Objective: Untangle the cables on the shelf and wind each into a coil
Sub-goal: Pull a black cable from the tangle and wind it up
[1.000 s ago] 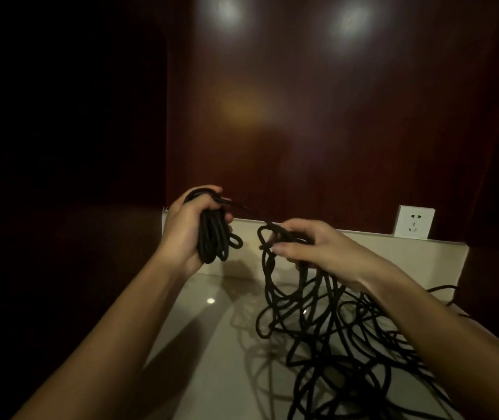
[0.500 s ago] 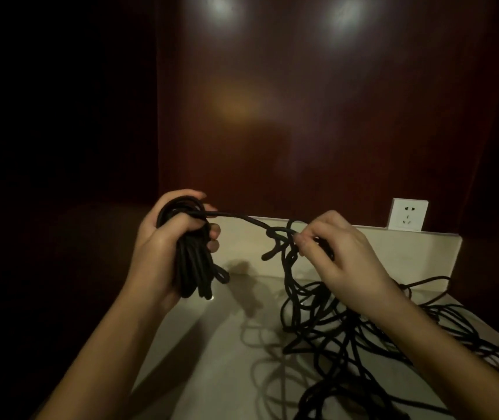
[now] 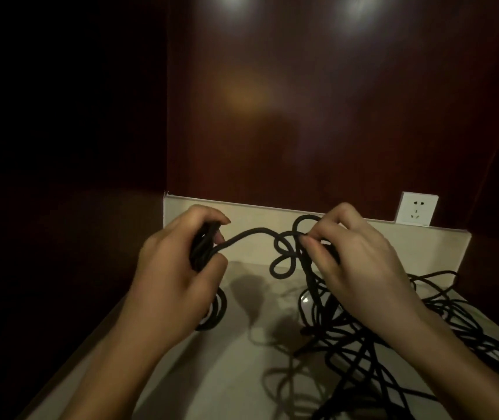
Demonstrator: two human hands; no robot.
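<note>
One head cam, looks fwd/down, close over shelf (image 3: 242, 374) toward back wall (image 3: 302, 131).

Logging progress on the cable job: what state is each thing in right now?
left hand: grips the coil
coil: partly wound, held above the shelf
right hand: pinches a knotted loop
knotted loop: lifted, still twisted
cable pile: tangled on the shelf
wall socket: nothing plugged in

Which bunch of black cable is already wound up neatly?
The coil gripped in the left hand; the tangle under the right hand sprawls loose across the shelf.
</note>
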